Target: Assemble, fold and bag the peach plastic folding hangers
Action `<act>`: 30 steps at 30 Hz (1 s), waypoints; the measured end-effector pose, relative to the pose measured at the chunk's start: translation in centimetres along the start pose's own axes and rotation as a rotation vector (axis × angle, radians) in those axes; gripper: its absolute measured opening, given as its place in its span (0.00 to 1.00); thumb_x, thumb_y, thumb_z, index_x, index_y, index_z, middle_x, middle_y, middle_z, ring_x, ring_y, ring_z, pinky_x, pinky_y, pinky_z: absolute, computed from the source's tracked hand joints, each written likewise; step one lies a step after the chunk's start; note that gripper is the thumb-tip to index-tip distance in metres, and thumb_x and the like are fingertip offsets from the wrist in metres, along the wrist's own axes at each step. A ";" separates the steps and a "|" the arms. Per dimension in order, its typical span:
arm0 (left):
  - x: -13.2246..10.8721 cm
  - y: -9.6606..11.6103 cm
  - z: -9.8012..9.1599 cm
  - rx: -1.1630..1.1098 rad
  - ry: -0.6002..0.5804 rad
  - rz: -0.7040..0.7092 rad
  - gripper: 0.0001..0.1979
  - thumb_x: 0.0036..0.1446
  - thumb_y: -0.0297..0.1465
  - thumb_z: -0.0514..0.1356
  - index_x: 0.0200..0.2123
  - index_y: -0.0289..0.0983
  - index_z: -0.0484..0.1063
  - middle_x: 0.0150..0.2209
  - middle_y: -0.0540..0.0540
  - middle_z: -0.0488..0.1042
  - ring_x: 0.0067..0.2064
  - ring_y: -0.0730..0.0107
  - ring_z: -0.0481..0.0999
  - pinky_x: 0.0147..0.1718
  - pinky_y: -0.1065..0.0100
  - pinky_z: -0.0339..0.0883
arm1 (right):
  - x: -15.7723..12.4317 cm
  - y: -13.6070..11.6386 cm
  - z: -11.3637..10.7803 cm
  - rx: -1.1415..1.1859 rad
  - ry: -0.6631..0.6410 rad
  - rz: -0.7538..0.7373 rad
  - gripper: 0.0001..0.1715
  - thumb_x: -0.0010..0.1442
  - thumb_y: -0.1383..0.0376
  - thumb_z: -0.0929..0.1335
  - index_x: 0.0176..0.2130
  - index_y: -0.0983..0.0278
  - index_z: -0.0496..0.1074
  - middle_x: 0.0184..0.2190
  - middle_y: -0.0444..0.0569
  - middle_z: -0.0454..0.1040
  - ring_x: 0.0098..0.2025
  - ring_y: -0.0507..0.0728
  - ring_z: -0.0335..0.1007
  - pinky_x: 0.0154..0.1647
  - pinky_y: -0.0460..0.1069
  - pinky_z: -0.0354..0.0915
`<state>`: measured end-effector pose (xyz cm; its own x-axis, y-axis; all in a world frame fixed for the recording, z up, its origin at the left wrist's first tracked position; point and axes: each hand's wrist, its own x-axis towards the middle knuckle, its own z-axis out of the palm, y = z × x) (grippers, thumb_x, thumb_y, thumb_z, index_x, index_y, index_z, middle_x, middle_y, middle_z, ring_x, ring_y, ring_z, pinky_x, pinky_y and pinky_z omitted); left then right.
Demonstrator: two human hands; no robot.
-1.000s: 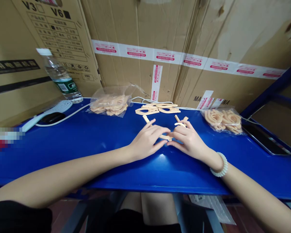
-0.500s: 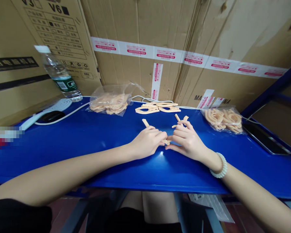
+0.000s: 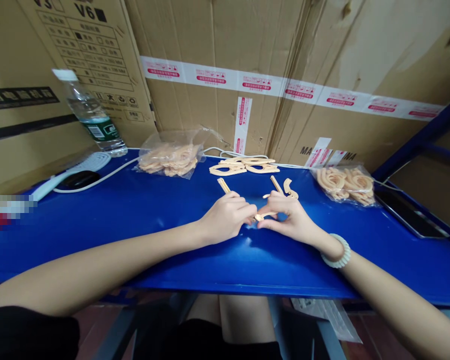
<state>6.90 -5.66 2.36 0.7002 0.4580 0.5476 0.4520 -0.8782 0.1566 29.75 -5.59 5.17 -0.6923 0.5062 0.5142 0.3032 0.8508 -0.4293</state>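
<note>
A slim, straight, pale beige strip of smooth, plastic-looking material (image 3: 222, 185), grooved along its length, juts out from the far side of the left hand (image 3: 230, 217), whose fingers are curled tight and clamped on it. Close by, the thumb and fingers of the right hand (image 3: 288, 216) are pinched on a small, thin beige piece with a rounded end (image 3: 259, 218), which sits between the two hands, just above the glossy blue counter (image 3: 165, 272); whether it joins the strip is hidden by the left fingers. Another straight beige strip (image 3: 276, 183) slants out beyond the right knuckles, and beside it lie curved, hook-like beige bits (image 3: 288, 186); whether the right hand touches them cannot be told. Farther back, flat looped beige frames (image 3: 227, 171) lie overlapping. To their left sits a crinkled clear plastic bag of stacked beige pieces (image 3: 168, 160), and to the right a second clear bag of curled beige loops (image 3: 345, 186), close to a flat black glossy phone (image 3: 412, 215). On the far left, a white-capped clear bottle with a green label (image 3: 101, 131) stands behind a pale perforated brush (image 3: 92, 164) and a rounded black object (image 3: 80, 180). Tall brown corrugated cardboard (image 3: 195, 110), crossed by white-and-red printed tape (image 3: 258, 84), walls off the back, with a thin white cable (image 3: 114, 176) running along its foot.
</note>
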 end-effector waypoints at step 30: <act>0.1 -0.5 0.0 0.239 -0.110 -0.024 0.12 0.70 0.30 0.51 0.42 0.35 0.74 0.43 0.41 0.77 0.43 0.61 0.76 0.42 0.63 0.69 | -0.5 2.7 -0.6 -0.446 -0.153 0.089 0.12 0.71 0.65 0.64 0.47 0.64 0.76 0.40 0.54 0.77 0.44 0.61 0.72 0.51 0.62 0.67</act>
<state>6.71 -5.19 2.30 0.7380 0.5016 0.4514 0.5772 -0.8157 -0.0372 31.29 -3.46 4.17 -0.7293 0.5819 0.3599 0.5940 0.7995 -0.0892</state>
